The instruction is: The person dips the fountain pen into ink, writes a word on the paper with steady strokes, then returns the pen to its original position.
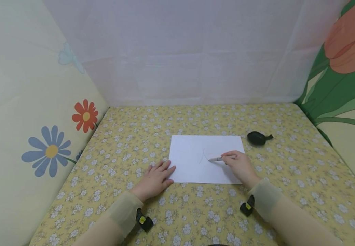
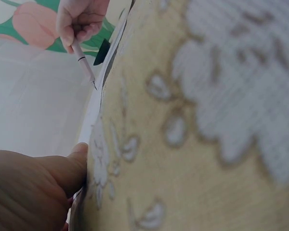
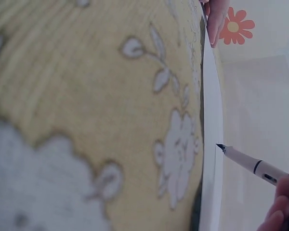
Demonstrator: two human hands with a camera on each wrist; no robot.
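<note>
A white sheet of paper [image 1: 186, 160] lies flat on the flowered tablecloth. Thin dark strokes [image 1: 204, 154], a crossbar with lines slanting down from it, mark its middle. My right hand [image 1: 240, 165] pinches a white fountain pen [image 1: 230, 157] at the sheet's right half; its dark nib [image 3: 221, 147] is right at the paper in the right wrist view. Fingers spread, my left hand [image 1: 156, 179] rests at the paper's lower left edge, partly on the sheet and partly on the cloth. In the left wrist view the pen [image 2: 84, 62] points down at the sheet.
A black rounded object with a short tail [image 1: 256, 138] sits beyond the paper's upper right corner. Yellow flowered cloth [image 1: 134, 136] covers the table. A pale sheet [image 1: 177, 51] hangs behind it, with flower-printed panels [image 1: 51, 150] at both sides. Black bands circle both wrists.
</note>
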